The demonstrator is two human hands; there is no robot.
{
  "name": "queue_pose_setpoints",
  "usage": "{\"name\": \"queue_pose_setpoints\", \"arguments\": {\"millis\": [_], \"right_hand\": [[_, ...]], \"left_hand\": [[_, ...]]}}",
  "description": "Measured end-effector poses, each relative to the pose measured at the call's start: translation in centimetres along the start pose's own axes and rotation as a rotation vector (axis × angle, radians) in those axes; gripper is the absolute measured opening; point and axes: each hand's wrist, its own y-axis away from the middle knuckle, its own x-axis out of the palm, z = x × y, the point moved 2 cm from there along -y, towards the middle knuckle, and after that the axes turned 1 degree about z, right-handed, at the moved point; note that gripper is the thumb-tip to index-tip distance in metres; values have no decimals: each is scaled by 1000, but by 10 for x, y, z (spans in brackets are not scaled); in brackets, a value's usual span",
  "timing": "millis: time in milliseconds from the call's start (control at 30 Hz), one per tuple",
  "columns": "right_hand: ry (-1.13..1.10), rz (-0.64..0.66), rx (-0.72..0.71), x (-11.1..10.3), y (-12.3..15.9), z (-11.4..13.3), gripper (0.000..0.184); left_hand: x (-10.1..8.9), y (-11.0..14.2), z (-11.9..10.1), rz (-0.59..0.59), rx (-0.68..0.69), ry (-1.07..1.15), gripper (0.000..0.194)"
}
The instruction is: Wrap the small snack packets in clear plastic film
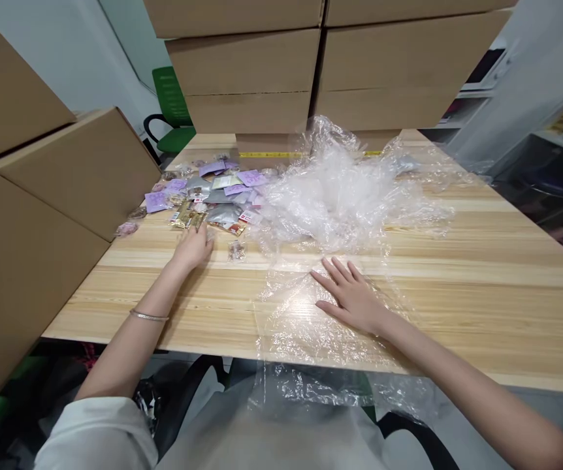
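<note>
My right hand (347,297) lies flat with fingers spread on a sheet of clear plastic film (305,320), which hangs over the table's front edge. My left hand (193,247) reaches to the near side of a pile of small packets, its fingertips at a gold packet (182,214) and its thumb apart. Purple packets (157,201) and silver-grey packets (225,213) make up much of the pile. Just right of the left hand, a small clear packet (237,250) with brown contents lies by itself. Behind my right hand, crumpled clear plastic bags (335,196) form a large heap.
Large cardboard boxes (247,72) stand stacked across the back of the wooden table (482,294). More cardboard boxes (66,170) wall off the left side. A yellow measuring tape (269,155) runs along the back. Beyond the table is a green chair (174,108).
</note>
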Motion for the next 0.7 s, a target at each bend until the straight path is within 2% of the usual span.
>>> {"name": "queue_pose_setpoints", "arguments": {"millis": [100, 233, 367, 467, 533, 633, 700], "right_hand": [[-3, 8, 2, 0, 0, 0, 70], [-21, -2, -4, 1, 1, 0, 70], [-45, -14, -7, 0, 0, -1, 71], [-50, -4, -6, -1, 0, -1, 70], [-55, -4, -8, 0, 0, -1, 69], [-77, -27, -8, 1, -1, -1, 69], [-103, -30, -7, 0, -1, -1, 71]], "left_hand": [[-1, 9, -10, -36, -33, 27, 69], [0, 36, -51, -57, 16, 158, 74], [11, 44, -82, 10, 31, 24, 86], [17, 40, -80, 13, 85, 11, 83], [18, 41, -72, 37, 167, 111, 84], [8, 53, -65, 27, 278, 360, 85], [-4, 70, -71, 20, 301, 497, 78]]}}
